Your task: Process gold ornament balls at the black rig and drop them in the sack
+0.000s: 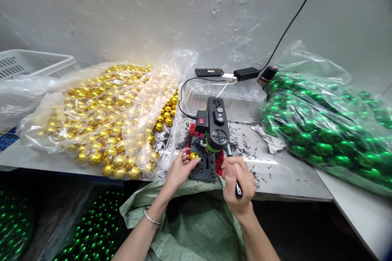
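Observation:
My left hand (183, 166) holds a small gold ball (194, 155) between thumb and fingers, over the dark base plate (202, 171) of a small machine. The black machine head (218, 124), with two round vents and a red switch at its side, stands above the plate. My right hand (238, 182) is wrapped round the black lever handle (239, 190) at the machine's right side. Red material (219, 162) shows beside the plate, and small black bits lie scattered on the table.
A clear bag of gold balls (101, 114) lies left, a bag of green balls (324, 122) right. Behind the machine are a clear plastic stack (248, 100) and cables. An open green sack (196, 224) hangs below the table edge (288, 193). A white crate (58, 65) stands back left.

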`<action>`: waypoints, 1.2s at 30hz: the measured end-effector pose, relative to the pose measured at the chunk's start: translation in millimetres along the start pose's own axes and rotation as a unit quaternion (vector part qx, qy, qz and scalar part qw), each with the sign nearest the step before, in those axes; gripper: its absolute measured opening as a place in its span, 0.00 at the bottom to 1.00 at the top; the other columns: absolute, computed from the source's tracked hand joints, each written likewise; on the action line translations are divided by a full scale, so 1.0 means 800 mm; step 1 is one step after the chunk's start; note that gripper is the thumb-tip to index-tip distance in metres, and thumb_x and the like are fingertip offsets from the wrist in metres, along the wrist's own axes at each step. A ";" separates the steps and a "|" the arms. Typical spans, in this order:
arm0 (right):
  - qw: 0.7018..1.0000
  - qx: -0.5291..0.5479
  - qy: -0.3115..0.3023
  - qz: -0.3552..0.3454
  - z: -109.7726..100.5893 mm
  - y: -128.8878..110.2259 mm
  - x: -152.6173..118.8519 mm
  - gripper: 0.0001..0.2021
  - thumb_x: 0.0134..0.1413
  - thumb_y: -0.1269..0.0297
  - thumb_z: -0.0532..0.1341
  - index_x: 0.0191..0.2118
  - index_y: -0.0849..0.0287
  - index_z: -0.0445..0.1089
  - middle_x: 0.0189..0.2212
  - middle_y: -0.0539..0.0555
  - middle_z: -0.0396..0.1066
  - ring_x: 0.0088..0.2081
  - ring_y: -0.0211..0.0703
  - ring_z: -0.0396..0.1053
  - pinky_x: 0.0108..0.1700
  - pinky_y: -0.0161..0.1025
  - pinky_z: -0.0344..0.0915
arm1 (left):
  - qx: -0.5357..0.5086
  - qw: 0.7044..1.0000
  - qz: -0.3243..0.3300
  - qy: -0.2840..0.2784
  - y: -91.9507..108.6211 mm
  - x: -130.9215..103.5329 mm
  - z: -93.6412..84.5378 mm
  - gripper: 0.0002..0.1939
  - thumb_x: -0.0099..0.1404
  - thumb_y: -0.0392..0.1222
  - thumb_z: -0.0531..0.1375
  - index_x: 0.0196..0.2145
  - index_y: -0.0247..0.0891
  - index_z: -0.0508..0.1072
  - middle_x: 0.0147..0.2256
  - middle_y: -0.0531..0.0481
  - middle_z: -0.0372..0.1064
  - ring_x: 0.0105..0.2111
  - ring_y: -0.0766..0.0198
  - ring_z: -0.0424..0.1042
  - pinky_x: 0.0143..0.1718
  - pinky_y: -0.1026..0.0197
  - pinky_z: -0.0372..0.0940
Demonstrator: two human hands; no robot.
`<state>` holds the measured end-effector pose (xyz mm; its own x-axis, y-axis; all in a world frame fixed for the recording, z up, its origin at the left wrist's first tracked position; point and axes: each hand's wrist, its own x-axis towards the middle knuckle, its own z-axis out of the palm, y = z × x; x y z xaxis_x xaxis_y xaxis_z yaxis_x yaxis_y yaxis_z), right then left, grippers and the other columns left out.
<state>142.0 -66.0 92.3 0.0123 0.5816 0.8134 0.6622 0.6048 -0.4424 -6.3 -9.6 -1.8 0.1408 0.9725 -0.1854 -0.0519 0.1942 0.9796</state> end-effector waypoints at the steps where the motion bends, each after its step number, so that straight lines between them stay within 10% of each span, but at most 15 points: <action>1: 1.000 0.001 0.000 -0.001 0.000 0.000 0.000 0.12 0.57 0.81 0.51 0.28 0.57 0.59 0.23 0.49 0.61 0.29 0.38 0.63 0.30 0.37 0.60 | 0.060 0.998 0.033 -0.003 -0.002 0.001 0.003 0.24 0.57 0.49 0.67 0.47 0.37 0.69 0.32 0.51 0.72 0.30 0.64 0.73 0.34 0.61 0.69; 12: 1.000 0.004 -0.002 -0.004 0.000 0.002 -0.004 0.12 0.56 0.81 0.52 0.28 0.56 0.59 0.22 0.49 0.61 0.29 0.40 0.64 0.30 0.37 0.61 | 0.355 0.896 0.264 -0.036 -0.011 0.009 0.014 0.15 0.63 0.43 0.64 0.47 0.38 0.73 0.42 0.43 0.74 0.43 0.54 0.73 0.47 0.52 0.68; 36: 0.995 -0.027 0.049 -0.078 0.046 0.060 -0.077 0.12 0.64 0.70 0.47 0.29 0.56 0.60 0.27 0.50 0.62 0.29 0.37 0.64 0.40 0.44 0.67 | 0.338 0.886 0.319 0.009 -0.039 0.020 0.019 0.17 0.62 0.46 0.65 0.48 0.40 0.74 0.43 0.44 0.72 0.44 0.54 0.70 0.47 0.51 0.65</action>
<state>145.3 -53.1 7.2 -0.0234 0.4256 0.9046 0.7013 0.6519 -0.2885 12.6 -2.2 -34.3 0.2789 0.8601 0.4271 0.4894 -0.5099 0.7074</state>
